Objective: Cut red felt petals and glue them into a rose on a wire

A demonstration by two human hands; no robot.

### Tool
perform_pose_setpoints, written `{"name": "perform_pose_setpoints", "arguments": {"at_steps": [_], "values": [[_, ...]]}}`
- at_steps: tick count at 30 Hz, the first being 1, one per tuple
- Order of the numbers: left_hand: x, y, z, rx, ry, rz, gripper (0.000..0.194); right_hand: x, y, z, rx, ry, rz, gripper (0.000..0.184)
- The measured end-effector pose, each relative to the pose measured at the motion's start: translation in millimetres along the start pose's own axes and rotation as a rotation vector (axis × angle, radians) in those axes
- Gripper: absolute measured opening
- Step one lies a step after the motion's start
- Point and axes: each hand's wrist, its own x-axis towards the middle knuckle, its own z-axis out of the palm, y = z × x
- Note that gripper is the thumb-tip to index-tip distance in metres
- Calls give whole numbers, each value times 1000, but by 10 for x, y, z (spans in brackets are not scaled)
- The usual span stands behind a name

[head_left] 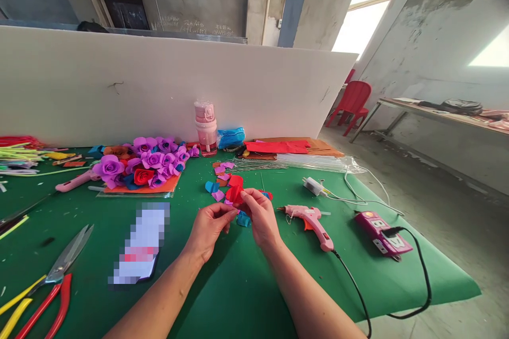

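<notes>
A red petal piece [234, 193] is pinched between the thumb and fingers of my right hand [261, 218]. My left hand [210, 226] is closed in a pinch just to the left, and what its fingertips hold is too small to make out. Loose petals lie on the green table behind and under my hands: purple [218, 195], blue [211, 187] and more red. To the right of my right hand a pink glue gun [312, 215] lies on its side, nozzle toward the hand.
Purple and red handmade flowers [151, 160] lie at the back left, near a pink bottle [205, 130]. A phone [141, 243] and scissors [59, 270] lie left. A power strip [382, 233] with cords sits right. A white board [170, 85] stands behind.
</notes>
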Motion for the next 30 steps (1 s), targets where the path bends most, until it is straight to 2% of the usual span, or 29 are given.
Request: {"name": "perform_pose_setpoints", "arguments": {"at_steps": [8, 15, 20, 30], "values": [[18, -16, -26, -13, 17, 2, 24, -6, 6, -8, 15, -43, -4, 20], [12, 2, -31, -29, 34, -1, 26, -11, 14, 6, 13, -57, 94, 16], [10, -8, -31, -9, 19, -4, 26, -6, 31, 1, -42, -65, 48, 23], [-3, 13, -12, 3, 26, -8, 27, 10, 26, -18, 9, -64, 39, 22]]}}
